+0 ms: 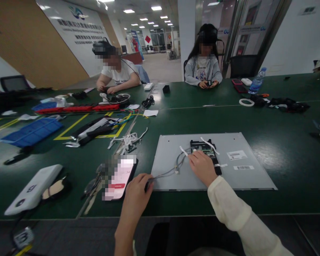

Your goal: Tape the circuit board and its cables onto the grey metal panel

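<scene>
Left hand (138, 190), fingers closed on the cable (164, 174), sits at the grey panel's (238, 179) eight o'clock; right hand (202, 166) (grip hidden) covers the circuit board's (202, 146) seven o'clock corner. Tape strips (208, 143) seem loosened; the board still lies on the panel.

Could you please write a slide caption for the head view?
The left hand holds a cable while the right hand works at a circuit board on a grey panel.

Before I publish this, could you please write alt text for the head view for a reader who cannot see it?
A person's left hand holds a thin cable while the right hand is at a black-framed circuit board, on a gray panel on a green table. A phone lies left of the panel; two people sit opposite.
</scene>
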The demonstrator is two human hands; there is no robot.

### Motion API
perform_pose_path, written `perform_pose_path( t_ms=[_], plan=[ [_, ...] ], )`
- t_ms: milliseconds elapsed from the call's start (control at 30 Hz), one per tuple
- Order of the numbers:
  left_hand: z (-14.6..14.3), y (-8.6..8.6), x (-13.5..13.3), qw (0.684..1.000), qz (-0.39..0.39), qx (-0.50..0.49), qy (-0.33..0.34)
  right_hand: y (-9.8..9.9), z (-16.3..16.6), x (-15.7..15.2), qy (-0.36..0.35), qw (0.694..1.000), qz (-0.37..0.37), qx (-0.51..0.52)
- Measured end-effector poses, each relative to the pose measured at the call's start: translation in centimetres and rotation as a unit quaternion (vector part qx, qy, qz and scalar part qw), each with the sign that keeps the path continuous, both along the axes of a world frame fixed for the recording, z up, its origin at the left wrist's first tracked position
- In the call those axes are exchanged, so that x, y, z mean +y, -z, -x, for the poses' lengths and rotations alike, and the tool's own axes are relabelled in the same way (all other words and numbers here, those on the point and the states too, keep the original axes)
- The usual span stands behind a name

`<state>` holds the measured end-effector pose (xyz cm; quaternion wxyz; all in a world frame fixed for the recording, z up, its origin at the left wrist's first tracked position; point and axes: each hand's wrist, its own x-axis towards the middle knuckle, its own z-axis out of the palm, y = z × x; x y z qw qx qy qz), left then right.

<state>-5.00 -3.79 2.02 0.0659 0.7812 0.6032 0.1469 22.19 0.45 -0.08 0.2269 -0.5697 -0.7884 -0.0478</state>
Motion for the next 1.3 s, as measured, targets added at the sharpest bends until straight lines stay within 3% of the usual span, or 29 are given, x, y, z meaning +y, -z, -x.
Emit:
perform_pose_path(
  t_ms=[133,400,567,633,733,967,1300],
  plan=[
    [1.1,-0.8,0.2,0.999,0.011,0.046,-0.001,-0.1,0.0,-0.1,0.004,1.0,-0.008,0.004],
    [-0.3,-1.6,-1.0,0.997,-0.031,0.072,0.005,0.1,0.1,-0.1,-0.001,1.0,-0.007,-0.009],
    [-4.8,-2.5,0.1,0.994,-0.06,0.035,0.084,0.0,0.3,-0.3,-0.005,1.0,-0.001,-0.015],
    [-7.2,-2.5,1.0,0.989,-0.04,0.028,0.139,-0.1,0.3,-0.3,-0.004,1.0,0.002,-0.015],
    [-9.8,-1.8,2.6,0.986,-0.002,0.039,0.162,-0.1,0.3,-0.3,-0.005,1.0,0.008,-0.01],
    [-11.2,0.3,4.3,0.992,0.011,0.047,0.116,0.1,0.4,-0.1,-0.026,1.0,0.011,-0.006],
    [-12.2,-0.1,4.6,0.998,-0.011,0.004,0.062,0.0,0.4,-0.1,-0.049,0.999,0.005,0.011]
  ],
)
